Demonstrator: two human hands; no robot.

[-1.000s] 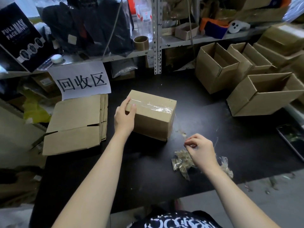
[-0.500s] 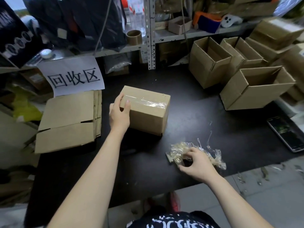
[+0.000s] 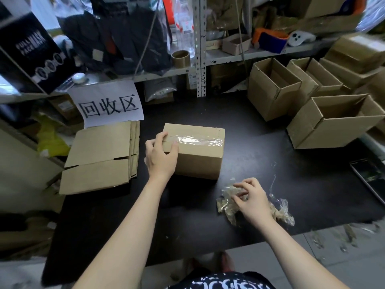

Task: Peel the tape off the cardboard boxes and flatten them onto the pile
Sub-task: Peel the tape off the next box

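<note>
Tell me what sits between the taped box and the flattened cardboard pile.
Nothing visible. Only a bare strip of black table separates the taped box from the flattened pile on its left; the left hand grips the box's end there.

Person under observation: left forearm [image 3: 129,226] and right forearm [image 3: 291,249] in view, both bare along the whole visible length up to the wrist. Left hand [image 3: 160,157] and right hand [image 3: 253,200] bare as well. Clothing recorded: 1 black fabric top with white print [image 3: 220,282], visible only as a strip at the bottom edge. Print consists of bold, rounded, letter-like white shapes, cropped and not legible. Blurred reddish shape [image 3: 210,262] beneath the torso, possibly footwear; cannot be confirmed.
</note>
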